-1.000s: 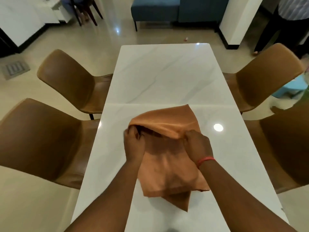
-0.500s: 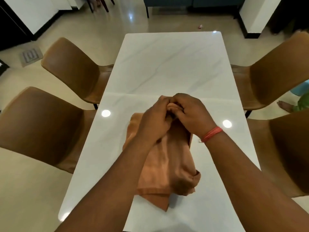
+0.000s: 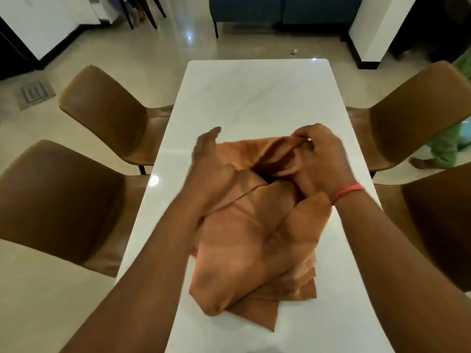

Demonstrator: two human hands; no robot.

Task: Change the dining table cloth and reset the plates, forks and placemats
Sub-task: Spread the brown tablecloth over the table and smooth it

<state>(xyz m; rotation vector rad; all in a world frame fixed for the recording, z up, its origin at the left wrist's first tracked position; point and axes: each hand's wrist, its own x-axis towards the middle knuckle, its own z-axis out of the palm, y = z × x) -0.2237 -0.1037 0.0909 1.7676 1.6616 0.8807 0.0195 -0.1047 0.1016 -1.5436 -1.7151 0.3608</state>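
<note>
A folded orange table cloth (image 3: 254, 240) lies bunched on the near half of the white marble dining table (image 3: 257, 98). My right hand (image 3: 318, 159), with a red thread at the wrist, pinches a fold of the cloth at its far right corner. My left hand (image 3: 211, 161) lies flat on the cloth's far left part, fingers stretched out and blurred by motion. No plates, forks or placemats are in view.
Brown chairs stand at both sides: two on the left (image 3: 107, 115), (image 3: 56, 207) and two on the right (image 3: 413, 110), (image 3: 438, 225). A person's bare foot and green clothing (image 3: 443, 151) show beyond the right chairs. A blue sofa (image 3: 254, 8) stands past the table's far end.
My hands were together on top of the cloth; they have moved apart, the right pulling a fold to the right and the left sweeping flat to the left. The cloth has opened wider.
</note>
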